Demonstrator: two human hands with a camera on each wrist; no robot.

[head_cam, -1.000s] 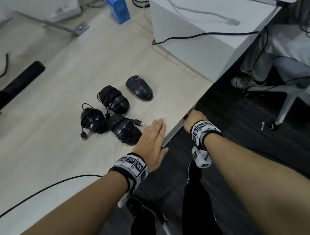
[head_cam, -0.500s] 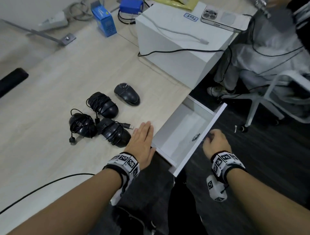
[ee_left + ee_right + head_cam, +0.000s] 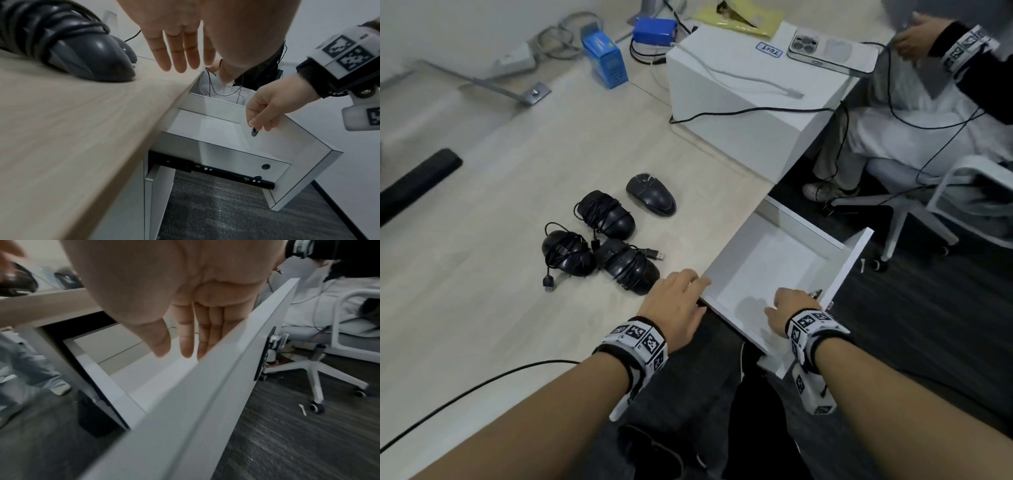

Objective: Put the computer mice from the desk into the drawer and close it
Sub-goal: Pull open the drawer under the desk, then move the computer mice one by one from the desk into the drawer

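A person's left hand [image 3: 675, 310] lies flat with straight fingers on the desk [image 3: 482, 308] edge, holding nothing, just at 4 o'clock of four black computer mice [image 3: 606, 236] clustered on the wood, three of them wrapped in their cords. At 3 o'clock of that hand, the white drawer [image 3: 774, 274] stands pulled out with its floor bare. The right hand [image 3: 792, 310] hangs over the drawer's front panel, fingers loosely bent and gripping nothing, fingertips [image 3: 257, 125] near the lock fitting [image 3: 254, 131].
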